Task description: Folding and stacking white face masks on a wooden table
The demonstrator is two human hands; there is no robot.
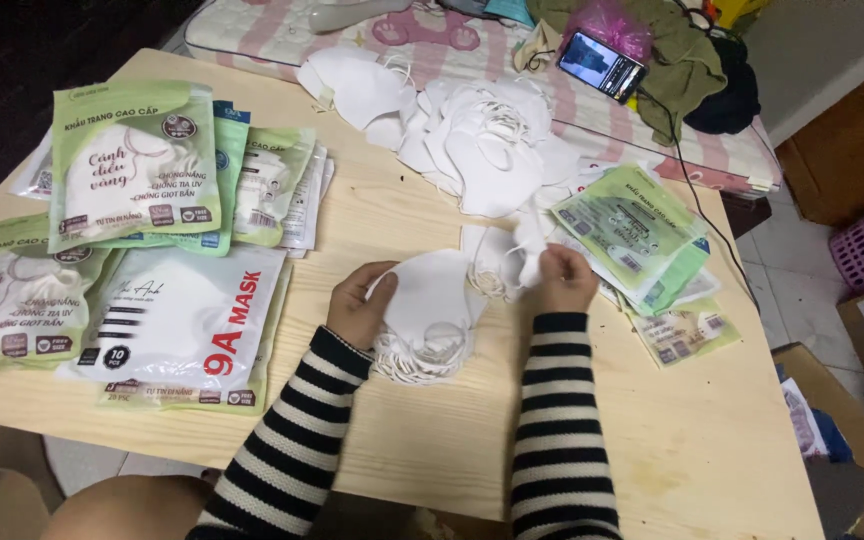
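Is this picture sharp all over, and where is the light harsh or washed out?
Head view: the hands are slightly soft, the left hand and right hand on a stack of white masks; the loose white masks further back wash out so folds vanish; the glossy packets show mild sheen; the phone screen glows; the upper left corner falls into darkness; the wooden table is evenly lit.

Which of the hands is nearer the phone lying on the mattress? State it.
Right. The right hand sits below the phone, pinching a white mask. The left hand is farther left, holding a mask stack.
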